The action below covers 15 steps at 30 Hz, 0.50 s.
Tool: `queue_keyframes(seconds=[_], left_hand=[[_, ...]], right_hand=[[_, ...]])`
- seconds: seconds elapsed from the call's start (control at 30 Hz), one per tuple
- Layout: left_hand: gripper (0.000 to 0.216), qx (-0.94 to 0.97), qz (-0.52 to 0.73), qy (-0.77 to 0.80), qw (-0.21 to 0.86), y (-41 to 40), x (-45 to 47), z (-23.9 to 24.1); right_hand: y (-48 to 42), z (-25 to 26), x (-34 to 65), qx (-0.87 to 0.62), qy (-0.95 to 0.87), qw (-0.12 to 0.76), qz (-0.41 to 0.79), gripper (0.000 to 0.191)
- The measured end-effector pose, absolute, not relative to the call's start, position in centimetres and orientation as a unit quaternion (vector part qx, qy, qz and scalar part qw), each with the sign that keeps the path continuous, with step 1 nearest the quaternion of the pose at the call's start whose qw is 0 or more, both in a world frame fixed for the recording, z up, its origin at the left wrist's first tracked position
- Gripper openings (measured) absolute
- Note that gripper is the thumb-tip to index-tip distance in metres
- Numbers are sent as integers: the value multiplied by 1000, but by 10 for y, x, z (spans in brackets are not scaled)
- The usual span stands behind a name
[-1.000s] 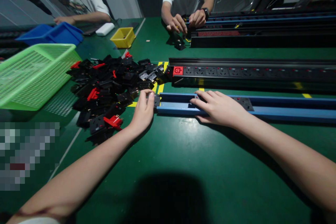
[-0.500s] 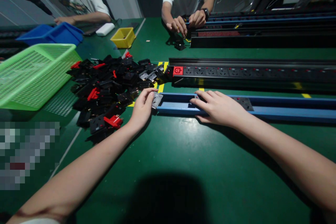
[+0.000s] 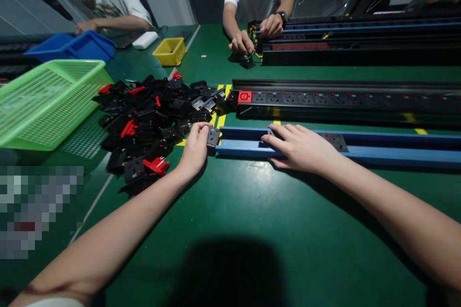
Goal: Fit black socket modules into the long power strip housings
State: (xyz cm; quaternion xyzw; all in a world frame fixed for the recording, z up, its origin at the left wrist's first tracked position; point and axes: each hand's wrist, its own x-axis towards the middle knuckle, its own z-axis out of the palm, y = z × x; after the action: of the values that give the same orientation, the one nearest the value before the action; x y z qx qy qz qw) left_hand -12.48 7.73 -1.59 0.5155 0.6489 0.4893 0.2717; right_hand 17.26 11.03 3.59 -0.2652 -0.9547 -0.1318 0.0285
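Note:
My left hand (image 3: pixel 195 150) pinches a black socket module (image 3: pixel 213 137) with slotted holes, held at the left end of a long blue channel (image 3: pixel 245 150). The module's right edge meets the channel's open end; whether it sits inside the walls I cannot tell. Over the channel lies my right hand (image 3: pixel 300 147), gripping it with the fingers across the top and the thumb on the near wall. Another black socket module (image 3: pixel 337 142) shows in the channel beside that hand. Part of a further module peeks out beneath the fingertips, mostly covered.
Left of my hands lies a pile of black and red socket modules (image 3: pixel 144 120). Beyond the channel runs a black strip (image 3: pixel 324 100) filled with sockets. A green basket (image 3: pixel 54 105), a yellow bin (image 3: pixel 170 52) and blue trays (image 3: pixel 72 47) stand leftward. A co-worker's hands (image 3: pixel 243 42) handle wires opposite.
The socket module in my left hand has tilted, its face now darker, and shifted slightly left. My right hand stays put. Across the table, the co-worker's hand has lowered among yellow-green wires.

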Motion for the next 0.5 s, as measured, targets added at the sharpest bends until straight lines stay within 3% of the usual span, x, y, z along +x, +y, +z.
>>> queue_keyframes(seconds=[0.3, 0.5], left_hand=[[29, 509, 518, 618, 301, 79, -123, -12], [35, 550, 476, 643, 241, 72, -120, -11]], right_hand=[[110, 35, 173, -265, -954, 30, -135, 47], [110, 36, 173, -263, -955, 42, -129, 48]])
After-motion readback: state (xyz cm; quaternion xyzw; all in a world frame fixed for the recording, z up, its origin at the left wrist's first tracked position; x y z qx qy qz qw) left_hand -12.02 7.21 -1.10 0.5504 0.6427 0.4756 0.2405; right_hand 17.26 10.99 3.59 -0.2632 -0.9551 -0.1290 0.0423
